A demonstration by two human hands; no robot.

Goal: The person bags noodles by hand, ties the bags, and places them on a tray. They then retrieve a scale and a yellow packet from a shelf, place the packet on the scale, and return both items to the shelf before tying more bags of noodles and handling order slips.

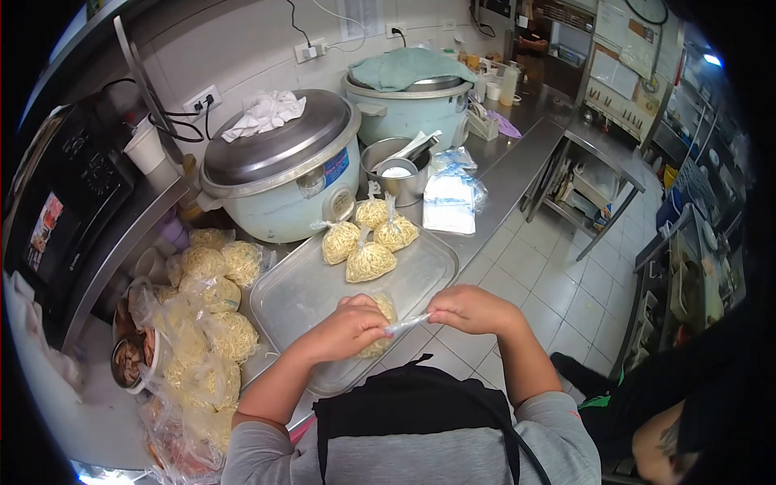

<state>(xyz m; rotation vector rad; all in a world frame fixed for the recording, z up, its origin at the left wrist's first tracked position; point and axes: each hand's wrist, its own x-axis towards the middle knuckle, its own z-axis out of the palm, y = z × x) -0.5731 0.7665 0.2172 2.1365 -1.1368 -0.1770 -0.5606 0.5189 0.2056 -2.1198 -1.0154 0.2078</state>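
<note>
Noodle bag [378, 327], a small clear plastic pouch packed with yellow noodles, positioned at lower centre of the frame, over the near end of the metal tray [303, 295] on the tabletop [505, 174]. Left hand [349, 330] closed over the pouch body, fingers wrapped across its top and pressing it toward the tray. Right hand [471, 309] pinched shut on the stretched plastic neck [406, 324], which runs as a thin taut strand between the two hands. Relative to the grips: noodle mass under and just behind the left hand, partly hidden by it; neck to the right of the mass, its free end inside the right pinch; contact with the tray floor not determinable from this view. Judged as the closing step for this pouch. To do well: hold the body steady with the left grip, keep the neck under even tension, twist close to the noodle mass to expel air, avoid pulling hard enough to tear thin film, keep noodle strands out of the twisted section. Four finished bags [368, 242] with knotted tops grouped at the far end of the tray, well apart from both hands. Loose heap of further noodle bags [206, 315] at left of the frame beside the tray. Large rice cooker [279, 174] behind the tray, upper centre-left, with a cloth on its lid.
</note>
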